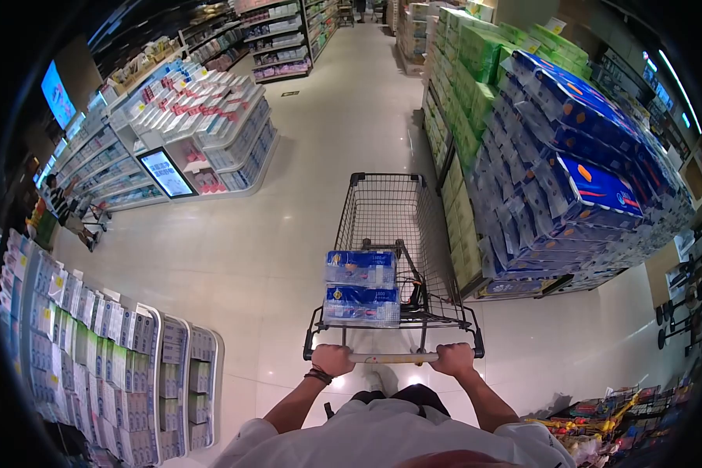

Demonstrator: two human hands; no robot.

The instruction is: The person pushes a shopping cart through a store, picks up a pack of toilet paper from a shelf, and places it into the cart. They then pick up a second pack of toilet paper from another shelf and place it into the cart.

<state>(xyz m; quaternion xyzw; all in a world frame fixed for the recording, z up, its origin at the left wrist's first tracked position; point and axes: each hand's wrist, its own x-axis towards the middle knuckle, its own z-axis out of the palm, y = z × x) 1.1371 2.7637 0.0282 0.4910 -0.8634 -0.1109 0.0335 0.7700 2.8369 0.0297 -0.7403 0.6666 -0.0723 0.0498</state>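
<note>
Both my hands are wrapped round the handle (394, 359) of a wire shopping cart (378, 204). My left hand (333, 360) grips its left end, with a dark bracelet at the wrist. Towards the right end, my right hand (452, 359) is closed on the same bar. Inside the cart, near the handle and on the left, lie two blue-and-clear plastic-wrapped packs, one pack (360, 306) nearer me and another pack (359, 268) just beyond it. They look like tissue packs. The far part of the basket shows bare wire.
Close on the right stand stacked blue packs (554, 171) and green packs (476, 51). To the left are a shelf display with a screen (166, 173) and a shelf of boxes (117, 366). A person (70, 210) stands at far left. A tiled aisle (327, 101) runs ahead.
</note>
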